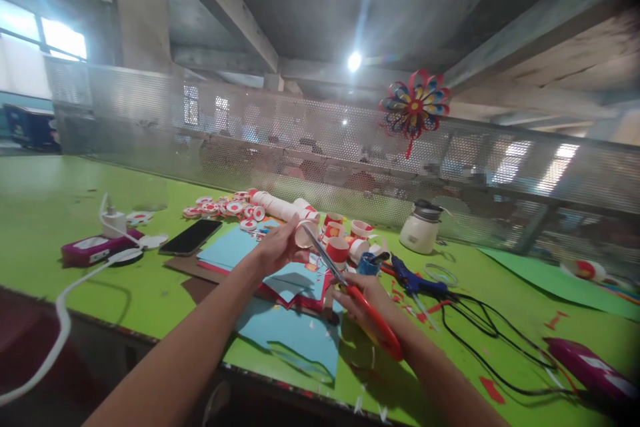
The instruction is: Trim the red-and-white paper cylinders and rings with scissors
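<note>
From the head camera, the one view I have, my worry is the blade line: my right hand (pixel 363 300) is curled through the red handles of the scissors (pixel 350 293), whose blades are parted and reach up into the rim of the paper cup (pixel 303 235), and my left hand (pixel 280 247) pinches that cup with fingertips close to where the blades meet it. If the cup twists in that light pinch, I judge the cut could run crooked or tear the thin wall, and a fingertip could be nicked. The cup is also held in the air above the blue paper sheets (pixel 295 333), so if it slips it drops among the scraps on the green table (pixel 75 193). The black cord of the blue glue gun (pixel 413 279) trails just beside my right forearm and could snag on a wide elbow swing. As for the cup, it is small, white with a red band like the other cups (pixel 340 240) behind it, tipped with its mouth toward the scissors; blur hides any cuts already made.
</note>
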`<state>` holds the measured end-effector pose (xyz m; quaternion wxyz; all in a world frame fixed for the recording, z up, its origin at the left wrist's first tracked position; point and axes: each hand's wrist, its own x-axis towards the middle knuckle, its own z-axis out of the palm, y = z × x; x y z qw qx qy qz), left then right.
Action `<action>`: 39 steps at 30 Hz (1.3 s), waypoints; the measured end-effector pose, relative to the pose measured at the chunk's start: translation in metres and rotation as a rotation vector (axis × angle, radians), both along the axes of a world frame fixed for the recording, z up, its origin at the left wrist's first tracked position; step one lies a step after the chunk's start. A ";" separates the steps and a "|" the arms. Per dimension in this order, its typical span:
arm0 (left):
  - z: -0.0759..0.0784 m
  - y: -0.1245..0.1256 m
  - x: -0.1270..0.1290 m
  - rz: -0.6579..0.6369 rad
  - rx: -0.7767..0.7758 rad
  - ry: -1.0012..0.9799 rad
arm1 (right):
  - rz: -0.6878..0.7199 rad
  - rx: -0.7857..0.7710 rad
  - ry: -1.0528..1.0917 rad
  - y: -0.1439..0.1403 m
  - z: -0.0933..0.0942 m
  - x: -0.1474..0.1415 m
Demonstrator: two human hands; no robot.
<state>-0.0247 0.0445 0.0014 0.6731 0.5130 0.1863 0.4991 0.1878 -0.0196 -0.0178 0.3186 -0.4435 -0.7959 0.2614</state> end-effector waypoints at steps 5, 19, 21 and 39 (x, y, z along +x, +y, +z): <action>0.004 -0.003 -0.001 -0.025 -0.007 -0.068 | -0.007 -0.025 0.015 -0.004 0.007 -0.001; 0.021 -0.016 -0.010 0.144 0.204 0.008 | -0.026 0.090 -0.032 -0.012 0.013 -0.002; 0.022 -0.013 -0.008 0.235 0.245 0.003 | -0.053 0.112 -0.037 -0.012 0.014 -0.004; 0.007 -0.012 0.012 0.904 0.637 0.408 | -0.249 0.339 -0.215 -0.019 -0.006 0.004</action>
